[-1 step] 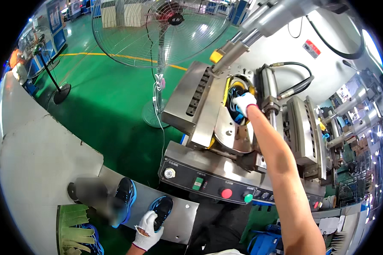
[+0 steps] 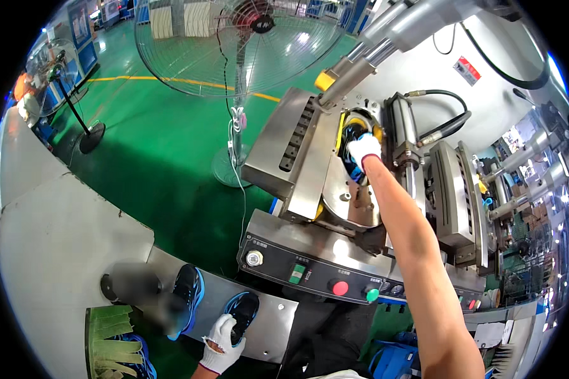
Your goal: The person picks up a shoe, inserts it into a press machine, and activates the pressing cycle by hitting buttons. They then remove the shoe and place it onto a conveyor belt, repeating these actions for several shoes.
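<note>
My left hand [image 2: 222, 345], in a white knit glove, grips the heel end of a black sneaker with blue trim [image 2: 242, 311] on the steel shelf. To the left of it a matching sneaker [image 2: 186, 295] rests on the same shelf. My right arm reaches far into the press machine [image 2: 310, 177]. There my gloved right hand [image 2: 363, 148] is closed over a black and blue shoe [image 2: 353, 140] lying in the machine's rounded cavity. Its fingertips are partly hidden, and the glove covers part of that shoe.
A control panel [image 2: 310, 271] with red and green buttons fronts the machine. Metal cylinders and black hoses [image 2: 446, 126] surround the cavity. Beyond stands a large wire-caged fan [image 2: 240, 50]. At lower left are green strips [image 2: 110, 335] over another blue-trimmed shoe [image 2: 139, 357].
The view has shifted slightly. My right hand has turned a little over the shoe in the machine. My left hand keeps hold of its sneaker.
</note>
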Tool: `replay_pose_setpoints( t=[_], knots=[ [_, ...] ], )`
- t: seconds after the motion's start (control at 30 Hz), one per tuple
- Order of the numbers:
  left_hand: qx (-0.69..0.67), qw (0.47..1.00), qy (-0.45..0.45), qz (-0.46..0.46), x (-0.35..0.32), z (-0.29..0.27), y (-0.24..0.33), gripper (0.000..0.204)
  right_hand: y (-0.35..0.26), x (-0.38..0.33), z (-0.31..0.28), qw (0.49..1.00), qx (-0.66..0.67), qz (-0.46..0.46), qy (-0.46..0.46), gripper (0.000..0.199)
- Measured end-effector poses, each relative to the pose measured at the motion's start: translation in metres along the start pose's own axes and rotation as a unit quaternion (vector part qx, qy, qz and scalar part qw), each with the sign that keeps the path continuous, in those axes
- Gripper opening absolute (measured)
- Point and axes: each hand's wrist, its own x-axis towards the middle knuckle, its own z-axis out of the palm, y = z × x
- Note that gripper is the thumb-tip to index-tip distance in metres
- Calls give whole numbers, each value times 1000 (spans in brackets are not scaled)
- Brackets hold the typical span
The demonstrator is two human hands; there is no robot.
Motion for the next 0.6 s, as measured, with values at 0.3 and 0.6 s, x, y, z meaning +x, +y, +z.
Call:
replay_pose_setpoints(
  t=[0.3, 0.6],
  knots=[
    [15, 1000, 18, -6, 7, 15, -3, 68, -2, -13, -37, 997, 5, -9, -82, 44],
    [31, 997, 6, -64, -2, 15, 20, 86, 54, -355, -97, 906, 244, -345, -22, 88]
  ],
)
